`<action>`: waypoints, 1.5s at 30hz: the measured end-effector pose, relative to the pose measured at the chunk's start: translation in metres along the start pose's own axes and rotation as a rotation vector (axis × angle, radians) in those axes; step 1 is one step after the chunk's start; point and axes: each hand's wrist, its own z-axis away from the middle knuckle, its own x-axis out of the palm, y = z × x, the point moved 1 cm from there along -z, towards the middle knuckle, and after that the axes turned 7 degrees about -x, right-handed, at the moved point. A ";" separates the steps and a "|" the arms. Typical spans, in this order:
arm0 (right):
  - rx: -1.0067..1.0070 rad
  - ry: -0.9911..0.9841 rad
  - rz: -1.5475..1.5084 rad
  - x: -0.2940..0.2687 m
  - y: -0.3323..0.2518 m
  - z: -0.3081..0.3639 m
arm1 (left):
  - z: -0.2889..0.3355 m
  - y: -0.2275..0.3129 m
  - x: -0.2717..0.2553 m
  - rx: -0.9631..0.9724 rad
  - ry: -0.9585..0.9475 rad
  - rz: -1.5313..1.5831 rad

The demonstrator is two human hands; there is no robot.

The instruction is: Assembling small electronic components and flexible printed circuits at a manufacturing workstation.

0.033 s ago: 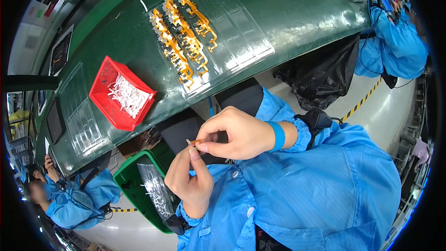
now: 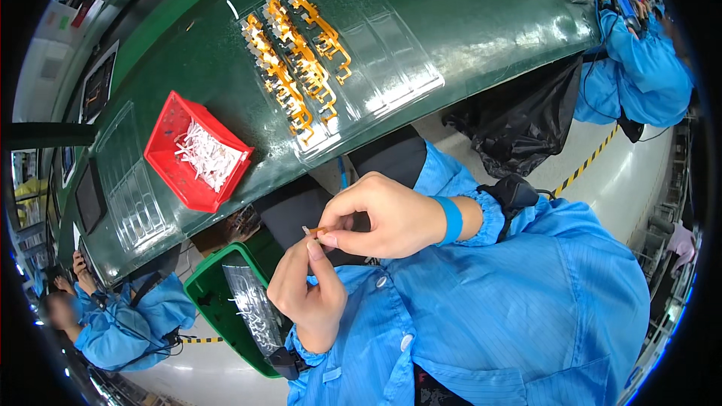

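Note:
A small orange flexible circuit [image 2: 314, 231] with a pale end is held over my lap, beyond the table's near edge. My right hand [image 2: 387, 218] pinches it between thumb and forefinger, covering most of it. From below, my left hand [image 2: 308, 286] closes thumb and forefinger at its pale end; the exact contact is hidden by the fingertips. On the table, similar orange flexible circuits [image 2: 280, 79] lie in three rows on a clear plastic tray [image 2: 383, 53]. The row furthest right is shorter.
Left of the rows, a red bin [image 2: 167, 146] holds many white strips. Below the table, a green bin [image 2: 207, 293] contains a clear tray with white bits. A black bag [image 2: 519, 116] hangs at right. Co-workers in blue sit at far left and upper right.

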 end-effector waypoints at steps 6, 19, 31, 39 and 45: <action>-0.061 0.072 -0.019 0.002 -0.007 0.002 | 0.000 0.000 0.000 0.058 0.024 0.027; -0.074 0.053 -0.032 0.002 -0.004 -0.003 | -0.003 -0.017 0.000 -0.122 0.040 0.191; -0.476 0.166 0.439 0.014 -0.001 0.000 | -0.001 -0.001 0.003 0.336 0.202 -0.378; -0.540 0.150 0.589 0.016 -0.001 0.004 | -0.002 0.003 0.001 0.217 0.151 -0.337; -0.480 0.110 0.567 0.015 -0.003 0.007 | -0.002 0.002 -0.005 0.078 0.076 -0.165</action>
